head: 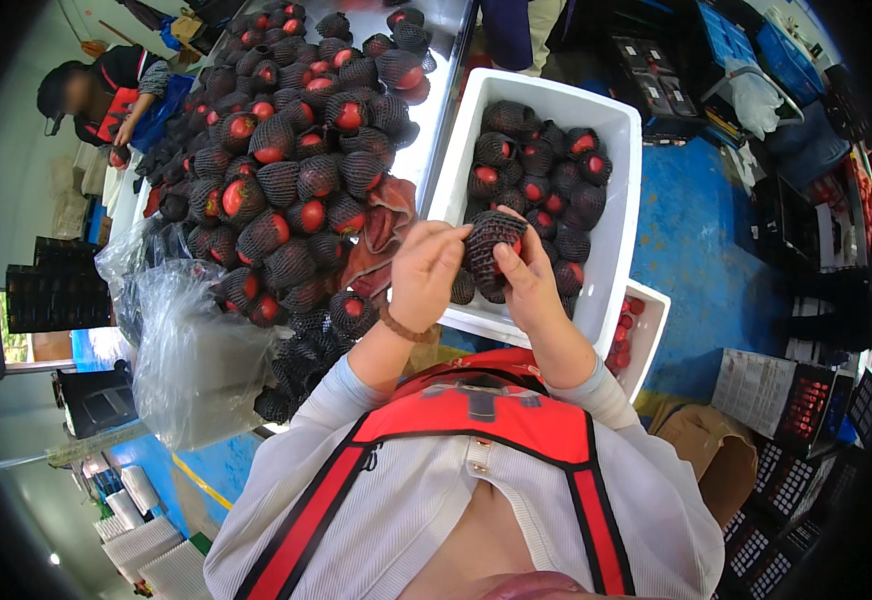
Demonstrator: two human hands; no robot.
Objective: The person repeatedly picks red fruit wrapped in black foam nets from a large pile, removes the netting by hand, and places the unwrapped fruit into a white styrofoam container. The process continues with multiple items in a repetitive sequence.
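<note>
My right hand point(533, 281) grips a red fruit in a black foam net sleeve point(490, 251), thumb on the near side and fingers around the far side. Just left of it is my left hand point(428, 270), its fingers loosely bent and their tips at the sleeve's edge; nothing shows in its palm. Both hands are above the near left part of a white foam box point(627, 187). Inside that box lie several more sleeved red fruits point(533, 191). To the left, a large heap of sleeved fruits point(282, 180) covers a metal table point(424, 142).
A reddish cloth point(383, 232) and clear plastic bags point(188, 352) lie by the heap, with loose black net sleeves point(301, 367). A second white box point(653, 322) holds small red items. Another person point(117, 94) stands across the table at left. A cardboard box point(710, 450) is at right.
</note>
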